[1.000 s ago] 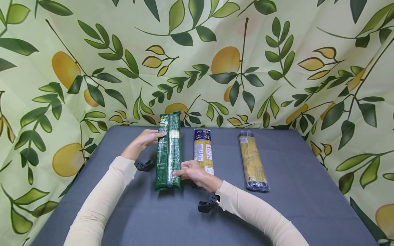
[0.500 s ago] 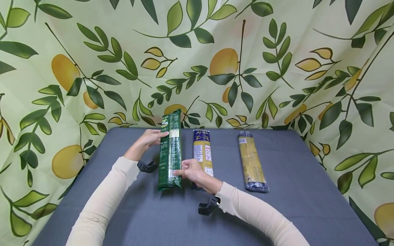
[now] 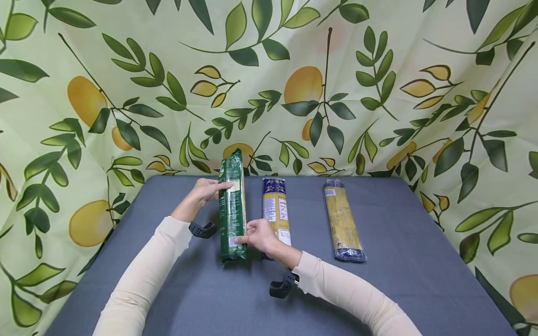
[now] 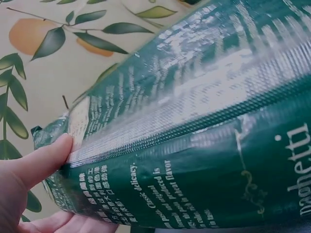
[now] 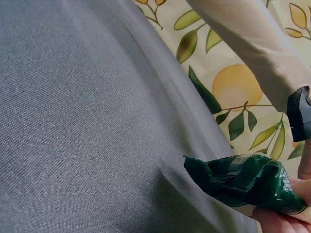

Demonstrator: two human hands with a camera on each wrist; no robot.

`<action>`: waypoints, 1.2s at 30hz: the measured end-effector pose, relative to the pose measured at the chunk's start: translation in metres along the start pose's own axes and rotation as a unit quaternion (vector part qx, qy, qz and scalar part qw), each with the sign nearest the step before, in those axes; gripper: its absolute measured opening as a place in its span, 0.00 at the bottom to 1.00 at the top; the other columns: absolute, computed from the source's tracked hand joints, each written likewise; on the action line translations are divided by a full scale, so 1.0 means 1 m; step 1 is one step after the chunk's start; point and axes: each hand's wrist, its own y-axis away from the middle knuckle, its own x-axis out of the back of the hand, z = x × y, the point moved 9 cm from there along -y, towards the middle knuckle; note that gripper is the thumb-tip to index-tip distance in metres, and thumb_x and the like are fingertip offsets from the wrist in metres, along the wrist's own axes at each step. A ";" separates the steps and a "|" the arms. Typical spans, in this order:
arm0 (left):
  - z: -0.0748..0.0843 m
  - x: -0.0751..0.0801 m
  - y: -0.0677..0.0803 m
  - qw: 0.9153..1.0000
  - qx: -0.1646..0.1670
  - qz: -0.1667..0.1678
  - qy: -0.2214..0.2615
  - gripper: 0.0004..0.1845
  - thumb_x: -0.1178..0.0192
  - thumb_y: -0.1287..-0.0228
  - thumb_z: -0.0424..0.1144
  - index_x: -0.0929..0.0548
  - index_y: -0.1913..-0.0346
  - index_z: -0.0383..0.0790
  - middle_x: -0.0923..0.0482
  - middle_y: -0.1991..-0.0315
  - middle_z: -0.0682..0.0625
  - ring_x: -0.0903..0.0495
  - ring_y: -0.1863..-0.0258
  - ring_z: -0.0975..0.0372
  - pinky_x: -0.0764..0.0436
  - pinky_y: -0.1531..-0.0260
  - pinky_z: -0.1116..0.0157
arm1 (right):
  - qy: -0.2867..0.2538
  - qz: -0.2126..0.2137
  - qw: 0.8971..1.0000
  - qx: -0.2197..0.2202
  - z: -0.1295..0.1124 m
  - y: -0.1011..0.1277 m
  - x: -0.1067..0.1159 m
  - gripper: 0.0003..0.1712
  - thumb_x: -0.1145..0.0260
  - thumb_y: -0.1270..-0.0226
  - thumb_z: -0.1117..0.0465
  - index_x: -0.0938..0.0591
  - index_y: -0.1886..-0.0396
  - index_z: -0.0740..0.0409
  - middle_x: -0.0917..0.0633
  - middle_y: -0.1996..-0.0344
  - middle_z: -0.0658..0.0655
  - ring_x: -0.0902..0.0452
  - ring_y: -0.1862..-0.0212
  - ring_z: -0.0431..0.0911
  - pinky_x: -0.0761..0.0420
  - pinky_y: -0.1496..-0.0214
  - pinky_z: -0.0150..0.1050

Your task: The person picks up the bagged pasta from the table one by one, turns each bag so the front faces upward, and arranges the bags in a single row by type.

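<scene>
Three long spaghetti packets sit on the grey table [image 3: 403, 261]: both hands, left [image 3: 203, 192] and right [image 3: 260, 237], pinch the dark green plastic packet [image 3: 232, 210] on edge; two yellow-and-blue ones [image 3: 275, 210] [image 3: 342, 219] lie flat

Green spaghetti packet [image 3: 232, 210]: glossy plastic film, crinkled, ribbed seam along back. Blue-yellow packet [image 3: 276, 210] and clear packet [image 3: 342, 221]: shiny plastic wrap. Table cover [image 3: 399, 289]: matt grey woven cloth. Backdrop [image 3: 378, 70]: printed cloth, creased. Sleeves [image 3: 138, 284]: smooth cream knit.
</scene>
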 end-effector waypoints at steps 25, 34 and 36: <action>0.018 -0.008 0.004 0.994 -0.049 -0.065 0.074 0.27 0.42 0.32 0.35 0.33 0.37 0.21 0.18 0.79 0.61 0.18 0.77 0.72 0.16 0.68 0.78 | -0.243 -0.202 0.944 -0.093 0.025 -0.006 -0.023 0.17 0.46 0.30 0.66 0.24 0.45 0.66 0.13 0.73 0.42 0.18 0.67 0.34 0.24 0.34 0.46; 0.014 -0.007 0.005 0.993 -0.049 -0.080 0.068 0.15 0.40 0.34 0.36 0.25 0.50 0.29 0.18 0.76 0.60 0.17 0.73 0.71 0.15 0.62 0.75 | -0.203 -0.170 0.961 -0.085 0.021 -0.007 -0.019 0.19 0.40 0.34 0.65 0.23 0.46 0.72 0.13 0.76 0.42 0.16 0.69 0.35 0.19 0.38 0.46; 0.013 -0.008 0.005 0.994 -0.047 -0.081 0.059 0.21 0.40 0.34 0.37 0.27 0.44 0.27 0.18 0.75 0.61 0.17 0.72 0.71 0.15 0.53 0.71 | -0.193 -0.153 0.965 -0.094 0.022 -0.008 -0.016 0.20 0.38 0.35 0.65 0.23 0.47 0.73 0.13 0.76 0.44 0.16 0.70 0.36 0.16 0.44 0.43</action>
